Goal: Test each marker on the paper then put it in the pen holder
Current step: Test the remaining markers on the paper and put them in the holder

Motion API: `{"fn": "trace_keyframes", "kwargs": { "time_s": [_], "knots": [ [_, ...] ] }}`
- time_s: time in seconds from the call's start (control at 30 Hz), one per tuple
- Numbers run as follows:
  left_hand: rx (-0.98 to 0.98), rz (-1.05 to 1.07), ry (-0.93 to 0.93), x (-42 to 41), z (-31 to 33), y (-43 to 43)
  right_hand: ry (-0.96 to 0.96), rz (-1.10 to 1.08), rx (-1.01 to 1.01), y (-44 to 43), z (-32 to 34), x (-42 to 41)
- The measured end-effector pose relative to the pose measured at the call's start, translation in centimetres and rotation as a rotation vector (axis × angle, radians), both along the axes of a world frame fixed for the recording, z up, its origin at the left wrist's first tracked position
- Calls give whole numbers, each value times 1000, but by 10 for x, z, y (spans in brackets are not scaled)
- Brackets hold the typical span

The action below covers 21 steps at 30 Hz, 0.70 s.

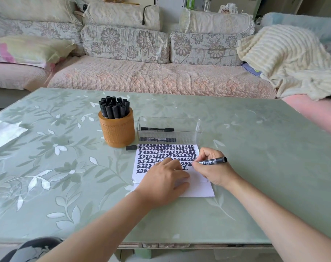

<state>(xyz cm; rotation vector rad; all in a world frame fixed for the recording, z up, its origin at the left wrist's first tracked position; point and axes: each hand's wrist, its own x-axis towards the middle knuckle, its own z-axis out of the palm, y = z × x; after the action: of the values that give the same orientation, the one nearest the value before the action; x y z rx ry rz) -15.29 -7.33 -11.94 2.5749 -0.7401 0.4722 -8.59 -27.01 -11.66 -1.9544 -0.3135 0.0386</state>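
Note:
A white paper point(196, 188) lies on the table, its upper part filled with rows of black marks. My right hand point(212, 171) grips a black marker point(212, 161), tip touching the paper at the end of the lowest row. My left hand point(162, 182) rests flat on the paper, fingers spread, holding nothing. A black marker cap point(131, 147) lies on the table by the paper's top-left corner. The orange pen holder point(117, 130) stands behind it, filled with several black markers point(114, 107). A clear plastic box point(169, 129) behind the paper holds two markers point(157, 129).
The table point(66, 167) has a green floral glass top; its front edge is near me. A sofa point(151, 72) with cushions and a cream blanket point(293, 59) stands beyond the far edge. A shiny patch point(4, 133) sits at the left.

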Motion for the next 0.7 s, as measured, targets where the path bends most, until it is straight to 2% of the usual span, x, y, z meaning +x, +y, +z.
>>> {"fn": "trace_keyframes", "kwargs": {
  "time_s": [0.33,0.7],
  "knots": [
    [-9,20,19,1,0,0,-60,15,-108,2,0,-2],
    [-11,24,16,0,0,0,-53,75,-80,-1,2,-3]
  ]
}}
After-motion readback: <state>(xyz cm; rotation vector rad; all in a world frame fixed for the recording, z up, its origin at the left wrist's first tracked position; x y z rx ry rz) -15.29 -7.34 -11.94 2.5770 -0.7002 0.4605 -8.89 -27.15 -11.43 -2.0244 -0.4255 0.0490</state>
